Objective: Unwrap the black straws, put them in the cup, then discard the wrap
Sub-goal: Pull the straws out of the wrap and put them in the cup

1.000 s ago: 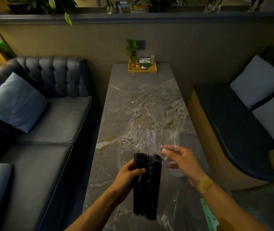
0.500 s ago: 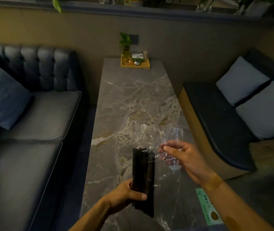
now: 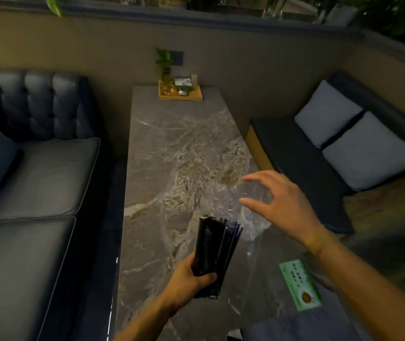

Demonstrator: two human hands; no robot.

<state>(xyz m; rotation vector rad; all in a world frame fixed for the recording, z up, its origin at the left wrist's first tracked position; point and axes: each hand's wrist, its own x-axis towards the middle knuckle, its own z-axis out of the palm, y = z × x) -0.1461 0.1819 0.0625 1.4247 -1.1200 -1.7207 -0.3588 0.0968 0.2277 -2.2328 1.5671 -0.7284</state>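
My left hand [image 3: 196, 276] grips the lower end of a bundle of black straws [image 3: 215, 244], held upright and slightly fanned over the marble table [image 3: 171, 156]. The straws' tops are bare. Clear crinkled wrap [image 3: 218, 203] lies loose just behind and to the right of the straws and trails down toward the near edge. A clear cup [image 3: 253, 226], hard to make out, stands right of the straws. My right hand [image 3: 287, 207] hovers at the cup with fingers spread; whether it touches the cup is unclear.
A green card [image 3: 300, 284] lies near the table's right front. A wooden tray [image 3: 196, 96] with a small plant and a box sits at the far end. A dark sofa [image 3: 36, 180] runs along the left. A bench with pale cushions [image 3: 339, 134] is on the right.
My right hand let go of the wrap it was pinching and spread its fingers by the cup. My left hand slid down the straws, which now stand free of the wrap.
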